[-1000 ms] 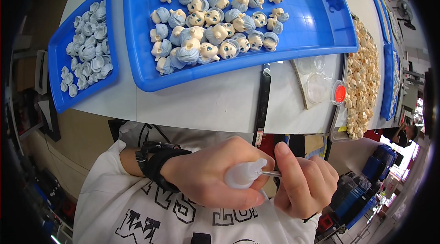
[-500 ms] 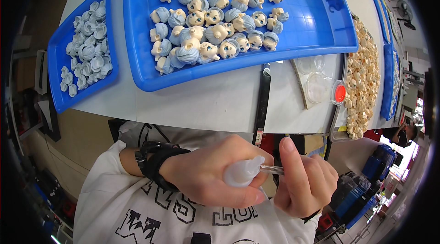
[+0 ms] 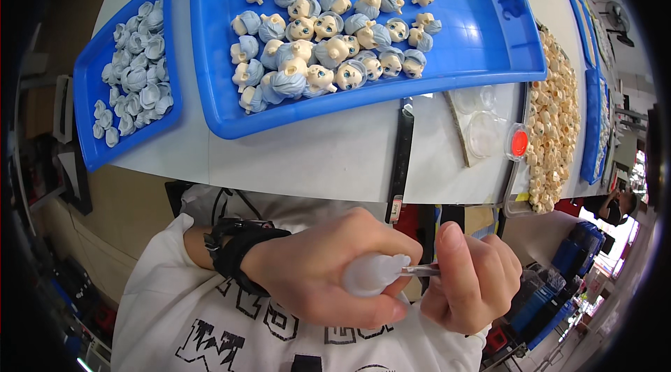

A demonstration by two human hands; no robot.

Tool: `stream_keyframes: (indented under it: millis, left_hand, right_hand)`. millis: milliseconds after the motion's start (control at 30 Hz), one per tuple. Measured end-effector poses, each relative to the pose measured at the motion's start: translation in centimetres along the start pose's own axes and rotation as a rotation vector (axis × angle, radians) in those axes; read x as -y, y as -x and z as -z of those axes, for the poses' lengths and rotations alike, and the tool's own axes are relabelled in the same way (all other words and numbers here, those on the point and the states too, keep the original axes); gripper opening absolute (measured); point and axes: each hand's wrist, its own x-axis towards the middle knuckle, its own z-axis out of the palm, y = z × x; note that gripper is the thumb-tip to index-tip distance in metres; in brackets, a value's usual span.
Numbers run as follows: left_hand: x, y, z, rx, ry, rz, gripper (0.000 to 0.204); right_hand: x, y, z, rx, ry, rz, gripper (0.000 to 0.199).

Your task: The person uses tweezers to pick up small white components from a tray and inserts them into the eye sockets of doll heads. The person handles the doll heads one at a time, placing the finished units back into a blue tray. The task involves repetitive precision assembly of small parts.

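Observation:
My left hand (image 3: 328, 267) is closed round a translucent white squeeze bottle (image 3: 370, 275), whose narrow tip faces right. In my right hand (image 3: 475, 281), between thumb and fingers, is a pair of metal tweezers (image 3: 423, 270). The tweezers' points meet the tip of the bottle; whether they pinch anything there is too small to tell. Both hands are in front of my white shirt (image 3: 286, 344), just off the table's near edge. Past them, a large blue tray (image 3: 370, 96) holds several doll heads (image 3: 349, 75) with painted eyes and grey-blue hair.
At the left, a smaller blue tray (image 3: 91, 152) carries grey-blue hair pieces (image 3: 140, 78). Several beige parts (image 3: 552, 127) fill a tray on the right. Clear round dishes (image 3: 482, 136) and a red-centred round container (image 3: 518, 142) stand near a black strip (image 3: 401, 155) on the white table (image 3: 300, 162).
My right hand has shifted slightly to the right with the tweezers, so more of their metal shows. The bottle has turned a little in my left hand.

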Motion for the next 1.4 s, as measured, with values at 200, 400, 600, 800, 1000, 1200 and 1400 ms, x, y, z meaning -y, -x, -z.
stream_keyframes:
  millis: [200, 400, 600, 800, 1000, 1200, 1400]
  left_hand:
    - [0.6, 0.3, -0.2, -0.031, 0.04, -0.075, 0.02]
    - [0.8, 0.3, 0.1, 0.007, 0.083, 0.039, 0.037]
    - [1.6, 0.9, -0.3, -0.044, 0.076, 0.053, 0.036]
    - [1.2, 0.5, -0.3, -0.047, 0.106, -0.108, 0.032]
    - [1.0, 0.4, 0.1, -0.036, 0.099, -0.092, 0.033]
    - [2.9, 1.7, -0.8, -0.195, -0.014, -0.227, 0.039]
    - [1.6, 0.7, 0.4, 0.069, 0.089, -0.02, 0.027]
  right_hand:
    - [0.4, -0.2, 0.1, 0.081, 0.05, -0.022, 0.052]
    - [0.4, -0.2, 0.6, 0.175, 0.104, -0.008, 0.053]
    - [0.3, -0.3, 0.4, 0.169, 0.06, 0.022, 0.056]
    - [0.3, 0.2, -0.6, 0.078, 0.013, -0.002, 0.063]
    - [0.2, -0.1, -0.3, 0.132, 0.006, 0.013, 0.063]
    - [0.2, -0.1, 0.3, 0.21, -0.016, 0.032, 0.059]
    - [-0.7, -0.2, 0.2, 0.209, -0.154, 0.039, 0.057]
